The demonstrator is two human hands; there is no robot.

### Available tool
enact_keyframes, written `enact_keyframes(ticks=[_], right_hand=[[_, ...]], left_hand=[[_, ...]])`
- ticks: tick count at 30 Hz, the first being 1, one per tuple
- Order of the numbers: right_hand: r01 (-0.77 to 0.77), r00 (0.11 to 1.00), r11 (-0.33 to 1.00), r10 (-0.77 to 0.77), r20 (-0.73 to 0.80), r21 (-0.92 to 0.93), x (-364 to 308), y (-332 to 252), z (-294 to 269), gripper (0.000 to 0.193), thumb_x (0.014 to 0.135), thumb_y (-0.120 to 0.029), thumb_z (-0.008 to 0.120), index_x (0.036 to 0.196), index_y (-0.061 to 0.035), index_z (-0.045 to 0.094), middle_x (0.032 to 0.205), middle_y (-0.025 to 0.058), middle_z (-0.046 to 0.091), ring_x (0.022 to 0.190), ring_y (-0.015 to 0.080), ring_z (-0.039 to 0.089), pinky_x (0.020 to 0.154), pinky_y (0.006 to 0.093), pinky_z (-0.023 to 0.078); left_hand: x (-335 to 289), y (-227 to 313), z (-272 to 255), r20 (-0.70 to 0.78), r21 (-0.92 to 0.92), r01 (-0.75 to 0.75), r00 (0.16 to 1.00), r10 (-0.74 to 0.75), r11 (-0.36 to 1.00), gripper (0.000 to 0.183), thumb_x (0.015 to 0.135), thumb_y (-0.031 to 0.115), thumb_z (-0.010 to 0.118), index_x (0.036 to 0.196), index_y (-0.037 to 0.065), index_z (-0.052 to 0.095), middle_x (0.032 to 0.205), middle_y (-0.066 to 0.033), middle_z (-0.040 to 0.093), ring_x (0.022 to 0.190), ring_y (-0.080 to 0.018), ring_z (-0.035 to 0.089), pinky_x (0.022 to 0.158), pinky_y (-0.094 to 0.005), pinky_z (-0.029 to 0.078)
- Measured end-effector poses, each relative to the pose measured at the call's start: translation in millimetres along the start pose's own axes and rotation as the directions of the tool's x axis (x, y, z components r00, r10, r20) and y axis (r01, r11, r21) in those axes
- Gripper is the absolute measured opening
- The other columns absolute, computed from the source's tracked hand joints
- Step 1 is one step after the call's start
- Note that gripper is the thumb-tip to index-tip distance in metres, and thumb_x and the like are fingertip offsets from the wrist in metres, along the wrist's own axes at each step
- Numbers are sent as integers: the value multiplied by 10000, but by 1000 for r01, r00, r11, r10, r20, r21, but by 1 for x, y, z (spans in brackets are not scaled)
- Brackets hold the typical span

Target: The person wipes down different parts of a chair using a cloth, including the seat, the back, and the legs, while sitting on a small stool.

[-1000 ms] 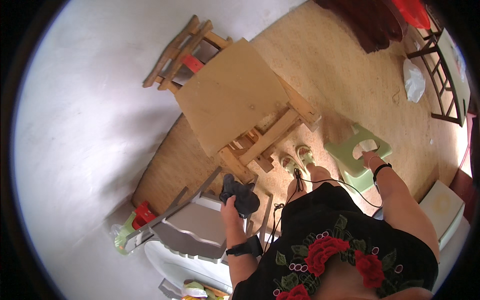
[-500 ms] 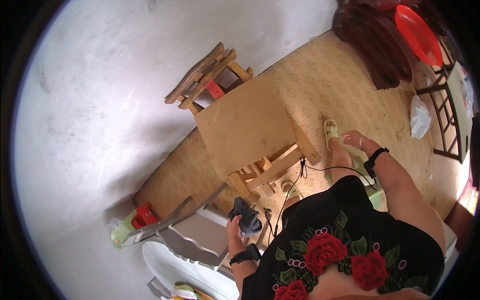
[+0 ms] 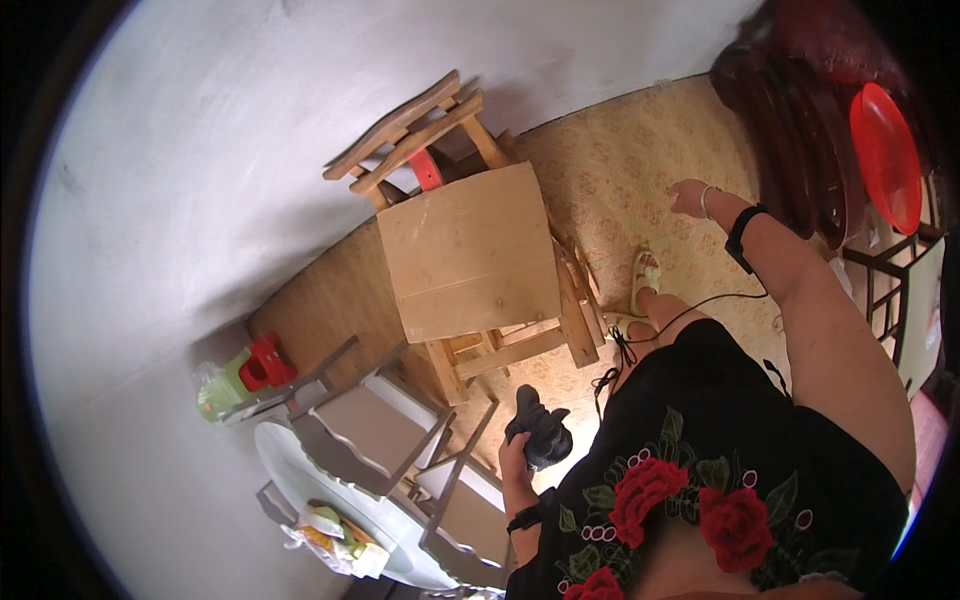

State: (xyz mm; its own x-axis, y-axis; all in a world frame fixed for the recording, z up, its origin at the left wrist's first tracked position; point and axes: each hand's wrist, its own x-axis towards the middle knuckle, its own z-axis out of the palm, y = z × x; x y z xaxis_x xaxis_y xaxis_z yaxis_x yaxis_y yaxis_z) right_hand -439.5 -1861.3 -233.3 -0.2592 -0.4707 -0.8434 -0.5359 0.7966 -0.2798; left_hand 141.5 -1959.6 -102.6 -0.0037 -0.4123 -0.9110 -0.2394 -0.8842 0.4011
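Observation:
A dark grey crumpled cloth (image 3: pixel 541 430) hangs from my left hand (image 3: pixel 514 462), whose fingers are wrapped round its near-left side. That hand is low in the picture, beside the wooden chair's front legs and apart from them. My right hand (image 3: pixel 688 198) is held out over the patterned floor, right of the chair, touching nothing. Its fingers curl inward and nothing shows in them. Ahead of me stands a wooden chair with a flat tan seat (image 3: pixel 470 255). Black bands circle both wrists, and a thin black cable runs across my front to the right arm.
Grey-framed chairs (image 3: pixel 375 435) and a white oval table (image 3: pixel 275 450) with bagged items stand at the lower left. Near the wall is a green and red plastic thing (image 3: pixel 240 380). Dark red wooden furniture (image 3: pixel 800 130), a red basin (image 3: pixel 887 160) and a pale-topped table (image 3: pixel 918 320) line the right.
My view has swung, and I have stepped so that both feet are right of the chair. The right hand reaches farther forward. The cloth stays in my left hand.

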Motion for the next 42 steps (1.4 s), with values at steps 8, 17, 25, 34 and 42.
enact_keyframes(ticks=[8, 17, 25, 34, 42], right_hand=[[157, 977, 987, -160, 140, 35, 13, -34, -9, 506, 928, -333, 565, 1349, -63, 491, 1427, 142, 426, 1255, 320, 453, 1012, 417, 404], [386, 917, 867, -397, -32, 314, 162, -175, -69, 1169, 719, -620, 685, 1479, 28, 77, 1518, 247, 194, 1414, 350, 200, 1141, 416, 215], [438, 897, 754, -398, -191, 489, 334, -249, -114, 1105, 666, -473, 809, 1440, 56, 225, 1485, 208, 304, 1353, 294, 331, 1113, 364, 259], [257, 922, 438, -377, -83, 862, 338, -268, -102, 552, 694, -221, 836, 1159, -30, 609, 1166, 77, 619, 1133, 185, 529, 1017, 366, 352], [230, 847, 384, -532, 11, 894, 332, -271, -116, 607, 653, -253, 838, 1174, -43, 609, 1226, 69, 584, 1223, 188, 435, 1084, 351, 225]], left_hand=[[27, -54, 7, -14, -181, -85, 996, 84, 980, 418, 747, 40, 572, 1152, -64, 565, 981, -144, 641, 850, -269, 640, 761, -345, 515], [18, -84, 75, -191, -322, 16, 978, -81, 947, 414, 749, 47, 584, 1143, -77, 561, 1010, -158, 630, 867, -269, 640, 783, -350, 522], [32, -60, 195, -423, -360, 15, 889, -178, 933, 703, 684, -9, 523, 1376, 29, 401, 1169, -172, 553, 972, -293, 603, 834, -371, 516], [27, -29, 231, -241, -87, 255, 933, -269, 963, 560, 747, 51, 635, 1294, 16, 521, 1090, -121, 620, 1000, -234, 590, 867, -332, 475], [93, -106, 240, -557, -461, -313, 830, 3, 831, 722, 909, 368, 586, 1451, 7, 273, 1313, -188, 465, 1114, -280, 522, 948, -387, 438]])
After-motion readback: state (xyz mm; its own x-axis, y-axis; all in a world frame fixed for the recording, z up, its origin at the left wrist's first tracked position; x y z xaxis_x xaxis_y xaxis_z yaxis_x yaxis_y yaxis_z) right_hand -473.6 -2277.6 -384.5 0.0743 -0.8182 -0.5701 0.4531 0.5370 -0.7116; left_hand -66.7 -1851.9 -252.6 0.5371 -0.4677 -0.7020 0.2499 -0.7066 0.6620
